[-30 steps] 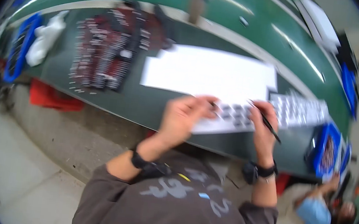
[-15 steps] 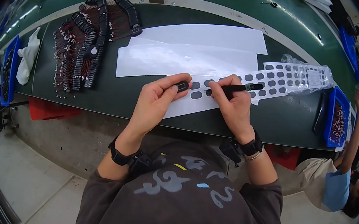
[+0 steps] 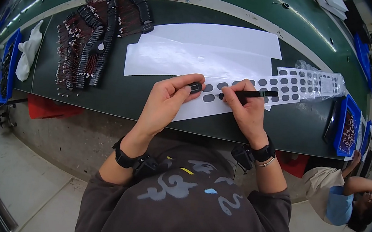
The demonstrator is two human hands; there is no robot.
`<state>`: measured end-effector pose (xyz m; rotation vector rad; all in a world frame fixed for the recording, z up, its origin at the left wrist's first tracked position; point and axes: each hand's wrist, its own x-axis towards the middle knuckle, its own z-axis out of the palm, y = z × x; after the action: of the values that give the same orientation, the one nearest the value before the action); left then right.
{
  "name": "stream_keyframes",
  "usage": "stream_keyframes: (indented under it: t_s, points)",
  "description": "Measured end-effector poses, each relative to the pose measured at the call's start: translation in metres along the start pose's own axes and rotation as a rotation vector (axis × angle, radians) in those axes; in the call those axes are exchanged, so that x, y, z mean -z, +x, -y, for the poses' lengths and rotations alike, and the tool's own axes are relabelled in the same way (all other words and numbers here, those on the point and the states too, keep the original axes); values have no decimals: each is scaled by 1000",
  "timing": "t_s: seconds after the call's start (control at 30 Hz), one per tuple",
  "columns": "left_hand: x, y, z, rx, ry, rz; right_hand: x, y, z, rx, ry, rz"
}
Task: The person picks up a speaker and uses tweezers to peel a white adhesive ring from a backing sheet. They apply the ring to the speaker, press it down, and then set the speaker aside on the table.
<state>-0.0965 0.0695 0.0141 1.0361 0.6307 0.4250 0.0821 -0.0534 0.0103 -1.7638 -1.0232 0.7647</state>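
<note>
Between the thumb and fingers of my left hand is a small black speaker-like part, rounded and oblong. My right hand grips slim black tweezers, their back end pointing right. The tips are close to the left end of a white sticker sheet carrying rows of grey rounded stickers. Both hands are over this sheet, a little apart from each other. Whether the tips hold a sticker is too small to tell.
Larger white sheets lie behind my hands. Rows of black parts with red wires cover the left side. Clear plastic wrap covers the sticker sheet's right end. A blue bin stands farther right, near another person.
The view has shifted slightly. My hands keep their hold on the black part and the tweezers. At the right, the other person's raised arm has come down.
</note>
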Motion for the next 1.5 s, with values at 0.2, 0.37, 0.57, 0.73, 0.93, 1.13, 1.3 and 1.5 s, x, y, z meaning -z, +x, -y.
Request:
stream_keyframes:
  t_s: [0.2, 0.37, 0.57, 0.73, 0.93, 1.13, 1.3, 1.5]
  points:
    - [1, 0, -2, 2, -3, 8, 0, -14, 0, 291, 85, -40]
    - [7, 0, -5, 60, -90, 38, -8, -24, 23, 152, 458, -184]
    - [16, 4, -8, 178, -196, 136, -18, 6, 10, -110, 456, -116]
    - [17, 6, -9, 201, -222, 147, -16, 19, 13, -164, 434, -8]
    - [15, 8, -14, 212, -193, 144, -15, 23, 13, -175, 423, 26]
    - [12, 5, -7, 156, -131, 131, -16, 23, 13, -154, 408, 26]
    - [10, 4, -7, 143, -123, 106, -16, 22, 11, -148, 430, 14]
    - [10, 4, -8, 155, -106, 114, -15, 20, 14, -137, 382, 42]
